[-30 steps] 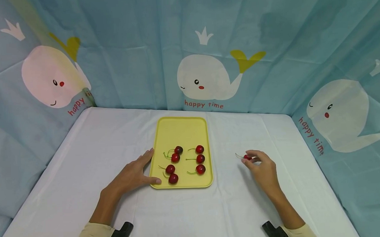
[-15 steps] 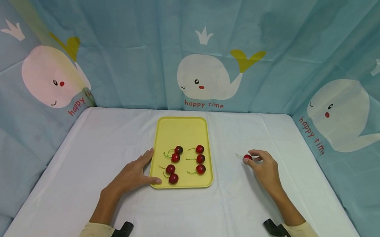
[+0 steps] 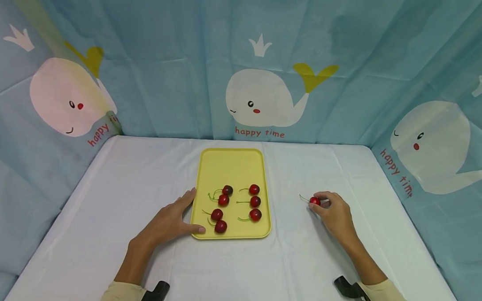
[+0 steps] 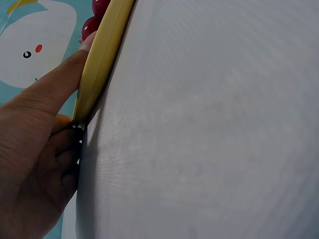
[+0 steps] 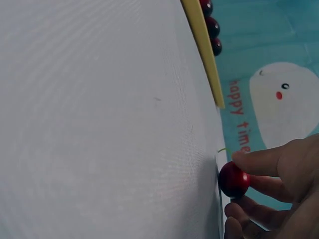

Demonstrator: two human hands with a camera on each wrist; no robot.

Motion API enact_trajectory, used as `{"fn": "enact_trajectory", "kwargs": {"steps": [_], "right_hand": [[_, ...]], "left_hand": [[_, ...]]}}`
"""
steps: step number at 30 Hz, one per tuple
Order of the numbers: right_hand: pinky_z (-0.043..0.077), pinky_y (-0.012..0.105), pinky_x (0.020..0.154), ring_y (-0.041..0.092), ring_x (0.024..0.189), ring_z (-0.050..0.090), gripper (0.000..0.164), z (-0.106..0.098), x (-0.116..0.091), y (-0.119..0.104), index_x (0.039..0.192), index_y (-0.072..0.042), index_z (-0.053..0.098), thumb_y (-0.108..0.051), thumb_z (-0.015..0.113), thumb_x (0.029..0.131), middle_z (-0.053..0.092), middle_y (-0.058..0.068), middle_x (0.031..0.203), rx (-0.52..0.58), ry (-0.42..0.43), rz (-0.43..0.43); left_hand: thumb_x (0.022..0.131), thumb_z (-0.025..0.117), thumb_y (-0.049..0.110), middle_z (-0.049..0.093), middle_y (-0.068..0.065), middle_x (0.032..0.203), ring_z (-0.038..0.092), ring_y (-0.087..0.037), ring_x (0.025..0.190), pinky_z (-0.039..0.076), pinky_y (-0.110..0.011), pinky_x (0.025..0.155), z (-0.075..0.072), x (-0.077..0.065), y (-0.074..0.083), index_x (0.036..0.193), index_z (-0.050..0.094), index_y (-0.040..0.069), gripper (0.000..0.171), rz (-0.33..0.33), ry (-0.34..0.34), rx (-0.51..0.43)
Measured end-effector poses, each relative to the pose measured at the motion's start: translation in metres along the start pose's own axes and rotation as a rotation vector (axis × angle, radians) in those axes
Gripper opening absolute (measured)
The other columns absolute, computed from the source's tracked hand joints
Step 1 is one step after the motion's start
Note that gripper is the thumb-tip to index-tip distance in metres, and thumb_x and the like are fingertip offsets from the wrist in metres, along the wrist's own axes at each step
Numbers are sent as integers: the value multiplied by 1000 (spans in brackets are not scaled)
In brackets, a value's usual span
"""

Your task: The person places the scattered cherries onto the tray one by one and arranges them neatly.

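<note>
A yellow tray (image 3: 233, 168) lies on the white table with several dark red stemmed cherries on it, in a left group and a right column of three. My left hand (image 3: 167, 221) holds the tray's left edge, its thumb over the rim near the front corner. In the left wrist view the thumb of that hand (image 4: 35, 114) lies on the rim, with the other fingers lower beside it. To the right of the tray, my right hand (image 3: 335, 216) pinches one cherry (image 3: 314, 201) by its round body, with its stem pointing left. That cherry (image 5: 233, 180) sits between thumb and fingers in the right wrist view.
A white cloth (image 3: 229, 275) covers the table. Blue curtains (image 3: 163, 82) printed with whales surround its back and sides. Black wrist mounts (image 3: 155, 294) show at both beige sleeves.
The right hand's fingers have shifted slightly around the cherry, so more of its red body shows. The left hand, the tray and the cherries on it stay as they were.
</note>
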State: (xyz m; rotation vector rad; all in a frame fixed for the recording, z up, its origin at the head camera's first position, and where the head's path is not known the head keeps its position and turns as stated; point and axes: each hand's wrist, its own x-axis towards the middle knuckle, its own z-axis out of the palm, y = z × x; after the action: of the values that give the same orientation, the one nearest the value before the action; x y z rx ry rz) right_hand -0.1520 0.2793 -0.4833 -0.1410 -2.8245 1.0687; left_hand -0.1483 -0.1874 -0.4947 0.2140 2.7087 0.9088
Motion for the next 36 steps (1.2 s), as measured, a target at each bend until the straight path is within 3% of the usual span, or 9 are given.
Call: {"fn": "enact_trajectory", "kwargs": {"steps": [9,19,29,36], "right_hand": [[54,20,67,31,102,68,34,-1,-2,2,126,-3,73,-13,81,95,71,19,119,19,-20,12],[55,20,72,32,109,70,34,-2,-5,3,128,-6,72,-16,80,96,73,17,125,62,-26,14],[53,22,67,29,102,72,34,1,-9,-3,127,-7,73,-15,81,95,76,13,117,77,6,-39],[54,20,73,25,98,73,33,5,-14,-10,125,-6,74,-12,82,94,77,10,116,82,31,-116]], "left_hand": [[73,86,71,30,-13,174,27,-48,158,31,-69,122,0,1,0,171,24,20,127,23,8,8],[72,85,72,29,-12,174,25,-47,159,30,-70,123,-1,0,1,171,23,21,127,-3,-2,14],[73,85,71,29,-12,174,25,-47,159,30,-70,122,0,0,0,171,24,21,126,6,2,5],[73,85,71,29,-12,174,25,-46,159,30,-69,123,0,0,0,171,24,20,126,10,5,6]]}}
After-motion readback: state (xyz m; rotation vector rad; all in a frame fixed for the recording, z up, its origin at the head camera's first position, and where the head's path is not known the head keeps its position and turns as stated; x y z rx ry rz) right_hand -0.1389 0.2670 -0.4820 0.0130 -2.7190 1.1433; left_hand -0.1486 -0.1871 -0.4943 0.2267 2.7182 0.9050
